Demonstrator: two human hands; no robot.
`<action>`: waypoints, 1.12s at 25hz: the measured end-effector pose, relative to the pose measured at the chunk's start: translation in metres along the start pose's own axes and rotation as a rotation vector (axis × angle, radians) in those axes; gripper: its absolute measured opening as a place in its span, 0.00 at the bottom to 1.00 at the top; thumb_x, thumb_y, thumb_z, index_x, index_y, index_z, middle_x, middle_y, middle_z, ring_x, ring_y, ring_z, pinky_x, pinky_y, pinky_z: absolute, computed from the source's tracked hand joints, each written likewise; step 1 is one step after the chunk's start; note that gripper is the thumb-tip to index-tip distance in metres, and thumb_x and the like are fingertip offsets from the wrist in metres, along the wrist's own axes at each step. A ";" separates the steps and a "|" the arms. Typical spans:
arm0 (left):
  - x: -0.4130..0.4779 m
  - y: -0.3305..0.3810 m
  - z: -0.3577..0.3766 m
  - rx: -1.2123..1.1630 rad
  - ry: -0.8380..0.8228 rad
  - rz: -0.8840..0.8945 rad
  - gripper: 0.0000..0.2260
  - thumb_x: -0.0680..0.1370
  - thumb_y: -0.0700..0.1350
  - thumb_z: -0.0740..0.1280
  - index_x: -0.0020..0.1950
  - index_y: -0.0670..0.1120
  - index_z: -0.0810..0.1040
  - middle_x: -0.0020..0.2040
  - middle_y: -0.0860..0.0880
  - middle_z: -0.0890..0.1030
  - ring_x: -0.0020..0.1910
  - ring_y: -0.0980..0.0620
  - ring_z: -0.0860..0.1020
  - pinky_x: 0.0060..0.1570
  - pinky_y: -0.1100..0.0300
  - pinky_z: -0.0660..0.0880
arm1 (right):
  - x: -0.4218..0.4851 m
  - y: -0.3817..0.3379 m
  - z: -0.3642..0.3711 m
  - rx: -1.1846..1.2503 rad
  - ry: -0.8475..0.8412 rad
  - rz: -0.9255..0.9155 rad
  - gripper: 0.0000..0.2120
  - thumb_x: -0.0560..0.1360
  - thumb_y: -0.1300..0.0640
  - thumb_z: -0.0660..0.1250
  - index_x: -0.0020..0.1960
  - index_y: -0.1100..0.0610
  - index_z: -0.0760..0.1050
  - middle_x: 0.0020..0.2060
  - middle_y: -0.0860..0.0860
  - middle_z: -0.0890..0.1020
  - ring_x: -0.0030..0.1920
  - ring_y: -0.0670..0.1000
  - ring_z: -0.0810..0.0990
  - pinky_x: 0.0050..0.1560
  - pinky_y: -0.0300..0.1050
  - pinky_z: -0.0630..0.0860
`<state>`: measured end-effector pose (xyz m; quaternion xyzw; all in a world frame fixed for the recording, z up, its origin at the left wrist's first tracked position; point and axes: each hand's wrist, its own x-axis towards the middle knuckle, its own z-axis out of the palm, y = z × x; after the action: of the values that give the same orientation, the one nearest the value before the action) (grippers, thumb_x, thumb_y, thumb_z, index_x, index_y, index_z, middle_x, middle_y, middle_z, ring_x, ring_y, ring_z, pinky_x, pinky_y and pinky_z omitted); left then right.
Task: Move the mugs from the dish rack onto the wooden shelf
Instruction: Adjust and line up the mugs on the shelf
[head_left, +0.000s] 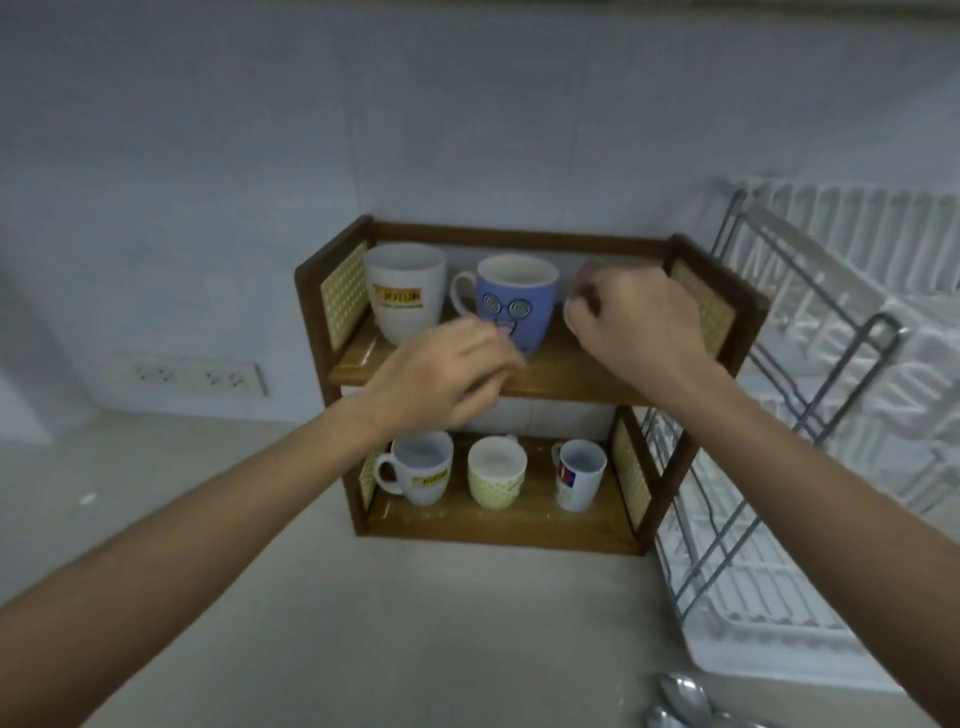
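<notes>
We count five mugs plainly on the shelf (524, 382), a two-tier wooden unit with woven side panels standing on the counter (363, 623) against the wall. Top tier: a tall white mug (405, 291) with a yellow label, lettering too blurred to read with confidence, and beside it a blue mug (517, 301) with a spiral-glasses face. Lower tier: a white mug (422, 467) with the same yellow label, a pale green mug (497, 470), and a small white mug (579, 474) with a red and blue mark, unreadable. Our right hand (636, 317) is curled at the top tier's right end, fingers closed around something pale, mostly hidden and motion-blurred; probably a sixth mug, but we cannot tell. Our left hand (447, 374) hovers before the top tier's front edge, fingers loosely bent, gripping nothing. The rack (810, 415) stands just right of the shelf, white, wire-framed; we see no mugs in it. Spoons (680, 701) are cut off at the bottom edge.
</notes>
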<state>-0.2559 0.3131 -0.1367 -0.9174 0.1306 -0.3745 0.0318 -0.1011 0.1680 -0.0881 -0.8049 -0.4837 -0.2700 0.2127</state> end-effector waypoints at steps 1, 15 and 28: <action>-0.021 0.005 0.003 0.024 -0.064 0.096 0.09 0.77 0.41 0.62 0.48 0.42 0.81 0.46 0.44 0.82 0.46 0.47 0.78 0.45 0.57 0.75 | -0.022 -0.011 0.003 0.059 0.089 -0.105 0.12 0.72 0.51 0.60 0.46 0.57 0.78 0.34 0.57 0.82 0.34 0.59 0.81 0.30 0.42 0.68; -0.101 -0.054 0.114 0.022 -1.022 -0.978 0.38 0.74 0.63 0.62 0.78 0.52 0.50 0.77 0.43 0.60 0.70 0.41 0.68 0.62 0.47 0.71 | -0.060 -0.034 0.187 -0.084 -1.051 0.247 0.39 0.72 0.31 0.59 0.74 0.54 0.61 0.69 0.56 0.72 0.66 0.59 0.71 0.60 0.53 0.70; -0.105 -0.067 0.108 -0.116 -0.972 -0.916 0.33 0.75 0.53 0.68 0.76 0.50 0.57 0.72 0.43 0.69 0.68 0.43 0.70 0.61 0.54 0.70 | -0.038 -0.004 0.192 -0.190 -1.204 -0.133 0.41 0.66 0.45 0.72 0.74 0.46 0.56 0.70 0.53 0.68 0.67 0.58 0.67 0.62 0.53 0.69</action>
<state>-0.2388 0.4014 -0.2750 -0.9447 -0.2813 0.1132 -0.1248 -0.0755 0.2603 -0.2588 -0.7996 -0.5420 0.1774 -0.1879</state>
